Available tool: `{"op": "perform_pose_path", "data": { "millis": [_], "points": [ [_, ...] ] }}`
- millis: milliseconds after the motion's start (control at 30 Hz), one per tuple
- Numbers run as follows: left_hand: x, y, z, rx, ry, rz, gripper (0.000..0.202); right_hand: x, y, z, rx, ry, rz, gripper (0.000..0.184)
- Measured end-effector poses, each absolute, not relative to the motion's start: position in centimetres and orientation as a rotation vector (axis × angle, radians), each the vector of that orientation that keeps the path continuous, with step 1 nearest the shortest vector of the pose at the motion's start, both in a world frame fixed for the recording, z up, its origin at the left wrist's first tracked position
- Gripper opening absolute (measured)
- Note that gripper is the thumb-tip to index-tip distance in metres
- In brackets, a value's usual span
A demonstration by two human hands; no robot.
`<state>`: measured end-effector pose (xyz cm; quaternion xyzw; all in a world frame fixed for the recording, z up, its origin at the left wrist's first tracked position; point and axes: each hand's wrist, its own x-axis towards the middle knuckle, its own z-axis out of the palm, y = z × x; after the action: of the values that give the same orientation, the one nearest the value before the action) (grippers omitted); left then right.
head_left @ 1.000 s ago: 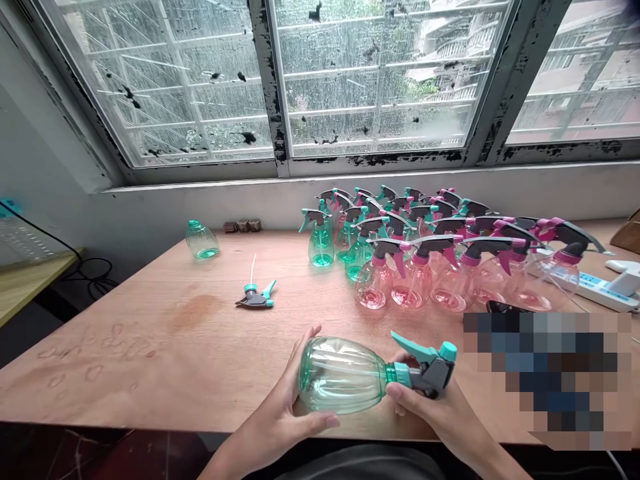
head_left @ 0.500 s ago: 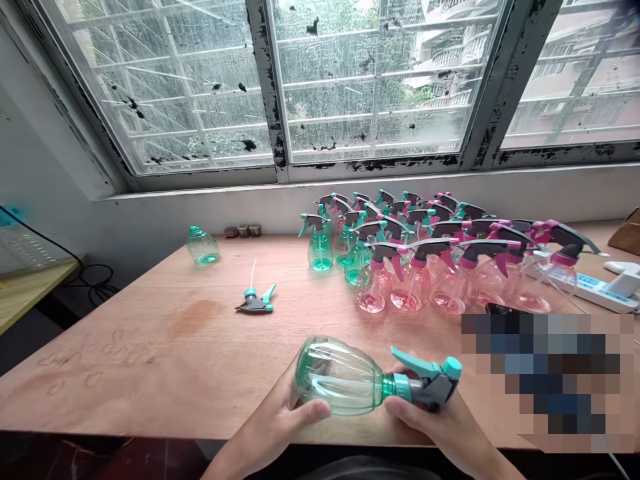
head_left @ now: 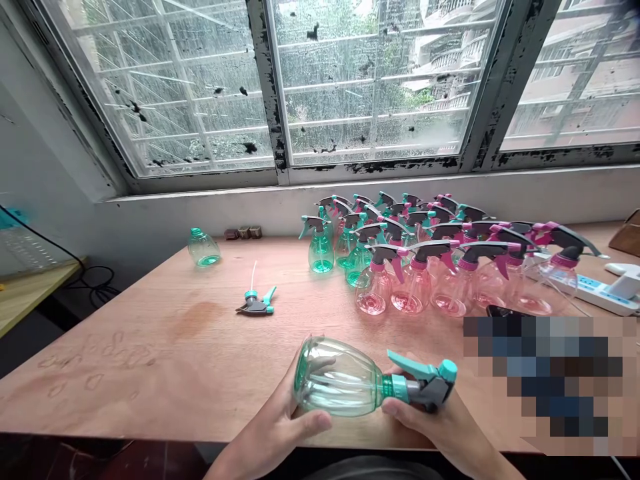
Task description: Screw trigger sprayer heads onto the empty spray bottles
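A clear green spray bottle (head_left: 340, 378) lies sideways above the near table edge, held in both hands. My left hand (head_left: 280, 427) wraps round its body, thumb across the front. My right hand (head_left: 440, 427) grips the teal and grey trigger head (head_left: 425, 383) at the bottle's neck. A loose trigger head (head_left: 257, 303) with its white tube lies further back on the wooden table (head_left: 150, 353). An uncapped green bottle (head_left: 203, 247) lies at the far left near the wall.
Several capped green and pink spray bottles (head_left: 430, 267) stand grouped at the back right. A white power strip (head_left: 605, 293) lies at the right edge, and a blurred patch covers the right front. Small brown blocks (head_left: 243, 233) sit by the wall below the window.
The bottle has shifted slightly in my hands, its body tipped a little further away from me. The view has lifted slightly. Both hands keep their hold.
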<state>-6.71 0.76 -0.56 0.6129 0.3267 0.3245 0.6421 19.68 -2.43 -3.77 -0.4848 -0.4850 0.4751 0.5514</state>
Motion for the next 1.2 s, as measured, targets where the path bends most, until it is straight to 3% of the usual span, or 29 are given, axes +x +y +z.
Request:
{"op": "perform_pose_path", "data": {
  "millis": [233, 433, 800, 933, 1100, 1200],
  "points": [
    [-6.7, 0.7, -0.8, 1.471, 0.784, 0.708, 0.113, 19.6, -2.0, -2.8, -1.044, -1.115, 1.228, 0.034],
    [-6.8, 0.6, -0.6, 1.466, 0.815, 0.743, 0.127, 19.3, -2.7, -3.0, -1.189, -1.163, 1.076, 0.034],
    [-6.7, 0.9, -1.3, 1.474, 0.805, 0.749, 0.112, 19.5, -2.1, -2.7, -1.020, -1.059, 1.261, 0.035],
    [-6.7, 0.9, -1.4, 1.444, 0.790, 0.764, 0.119, 19.4, -2.1, -2.5, -1.004, -1.046, 1.255, 0.034],
    [-6.7, 0.9, -0.7, 1.381, 0.747, 0.769, 0.100, 19.5, -2.0, -2.7, -0.984, -1.051, 1.244, 0.036],
    [-6.6, 0.9, -0.6, 1.392, 0.756, 0.743, 0.102, 19.7, -1.8, -2.8, -0.994, -1.043, 1.242, 0.035]
  ]
}}
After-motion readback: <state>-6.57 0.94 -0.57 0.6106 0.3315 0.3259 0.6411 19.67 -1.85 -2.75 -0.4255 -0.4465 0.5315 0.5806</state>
